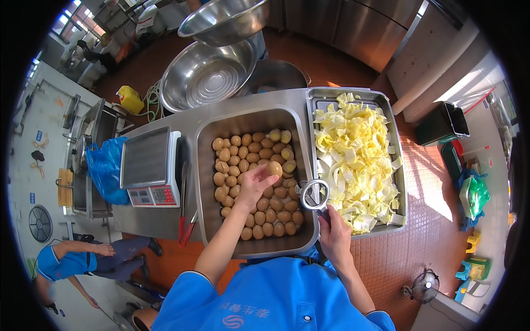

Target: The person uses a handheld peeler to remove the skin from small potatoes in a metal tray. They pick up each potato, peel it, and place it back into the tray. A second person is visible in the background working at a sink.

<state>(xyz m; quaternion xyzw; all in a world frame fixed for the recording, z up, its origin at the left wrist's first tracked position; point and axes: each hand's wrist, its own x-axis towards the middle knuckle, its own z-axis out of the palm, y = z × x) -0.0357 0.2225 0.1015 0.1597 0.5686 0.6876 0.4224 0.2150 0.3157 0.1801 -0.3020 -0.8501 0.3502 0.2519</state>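
Between the thumb and fingers of my left hand (254, 184) is a brown peeled egg (274, 169), held above a deep steel pan (248, 121). My right hand (334, 233) grips the dark handle of a ring-shaped metal egg cutter (314, 194), which hangs over the pan's right rim. Rows of whole brown eggs (271, 216) fill much of the pan. Along its right side lie several cut egg halves (290, 166), their pale yolks showing. Right of the pan, chopped napa cabbage (356, 161) heaps up in a shallow steel tray (403, 198).
On the steel table's left stand a digital scale (151, 165), a blue plastic bag (108, 169) and red-handled tongs (182, 219). Beyond the far edge are large steel basins (211, 78). A co-worker (68, 258) is at the lower left. A fan (425, 286) stands lower right.
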